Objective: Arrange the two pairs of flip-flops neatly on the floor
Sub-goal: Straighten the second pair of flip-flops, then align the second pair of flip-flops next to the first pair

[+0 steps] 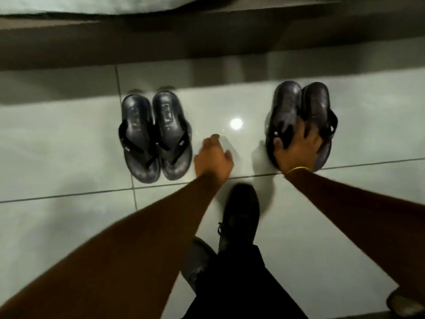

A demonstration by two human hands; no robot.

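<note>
Two pairs of dark flip-flops lie on the pale tiled floor, toes toward me. The left pair (156, 137) sits side by side, flat and apart from my hands. The right pair (299, 107) also lies side by side, with my right hand (296, 150) pressed on its straps, fingers curled around them; a yellow band circles that wrist. My left hand (213, 157) hovers over bare floor just right of the left pair, fingers loosely apart and holding nothing.
A dark low ledge or bed base (207, 42) runs across the top, just beyond the flip-flops' heels. My own dark shoe (241, 215) and dark trouser leg stand on the tiles below my hands. A ceiling light reflects on the floor (236, 123).
</note>
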